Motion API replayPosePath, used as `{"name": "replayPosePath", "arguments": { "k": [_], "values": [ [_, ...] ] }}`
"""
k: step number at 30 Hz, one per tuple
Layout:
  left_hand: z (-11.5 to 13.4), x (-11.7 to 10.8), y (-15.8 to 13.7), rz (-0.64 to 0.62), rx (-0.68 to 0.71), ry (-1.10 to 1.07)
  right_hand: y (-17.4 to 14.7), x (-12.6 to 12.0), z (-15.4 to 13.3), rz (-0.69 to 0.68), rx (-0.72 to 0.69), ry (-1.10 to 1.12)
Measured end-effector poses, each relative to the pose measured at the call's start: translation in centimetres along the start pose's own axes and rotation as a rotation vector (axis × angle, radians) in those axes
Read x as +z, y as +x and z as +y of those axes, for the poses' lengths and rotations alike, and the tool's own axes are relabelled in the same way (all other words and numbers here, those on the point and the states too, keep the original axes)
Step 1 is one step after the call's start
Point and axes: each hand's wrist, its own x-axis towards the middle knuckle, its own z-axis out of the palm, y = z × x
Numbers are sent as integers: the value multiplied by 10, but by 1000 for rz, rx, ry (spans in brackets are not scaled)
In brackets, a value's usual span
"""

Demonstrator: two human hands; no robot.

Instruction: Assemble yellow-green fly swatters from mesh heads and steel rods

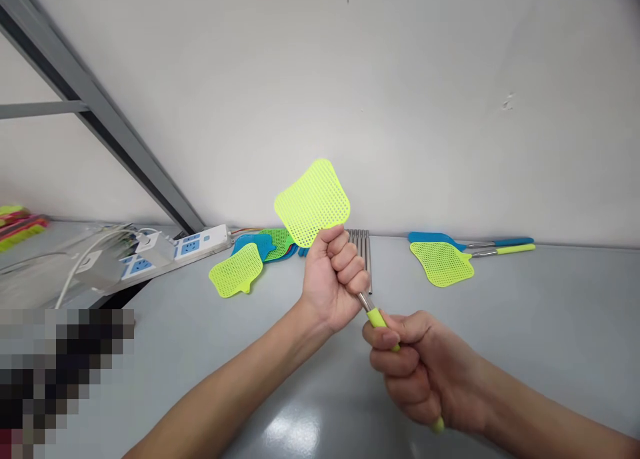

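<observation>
A yellow-green fly swatter (316,202) is held up over the table, its perforated head tilted toward the upper left. My left hand (337,272) is closed around its metal rod just below the head. Lower down, my right hand (417,369) grips the yellow-green handle, whose end sticks out beneath the fingers. Behind my left hand stand or lie several metal rods (370,262), partly hidden. To the left are loose swatter heads: a yellow-green one (237,271) in front, a blue one (250,246) and a green one (275,240) behind it.
At right on the grey table (550,326) lie a yellow-green swatter (443,264) and a blue swatter (435,239) with handles on. A white power strip (205,242) with plugs and cables lies left. A metal frame (115,126) slants before the wall. Bright colored items (20,229) sit far left.
</observation>
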Motion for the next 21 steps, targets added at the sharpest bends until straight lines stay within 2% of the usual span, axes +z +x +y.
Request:
{"name": "replayPosePath", "arguments": {
  "k": [2, 4, 6, 8, 10, 13, 15, 18, 21],
  "values": [
    [-3, 8, -3, -26, -35, 25, -1, -5, 2, -142, 65, 57],
    [-5, 21, -9, -55, -84, 126, -2, -7, 3, -256, 95, 16],
    [-6, 35, -16, -30, -63, 248, -2, -7, 2, -288, 81, -81],
    [-4, 45, -20, 52, 1, 331, -1, -4, 0, -217, -6, -187],
    [-2, 47, -19, 143, 73, 391, 2, -1, -4, -70, -144, -309],
    [3, 37, -11, 256, 268, 474, 9, 0, -7, 167, -355, -553],
    [7, 29, -3, 302, 322, 519, 13, -3, -7, 294, -465, -690],
    [15, 20, 6, 365, 321, 510, 16, -8, -5, 340, -520, -783],
    [25, 16, 9, 380, 170, 521, 17, -12, -3, 292, -477, -762]
  ]
}}
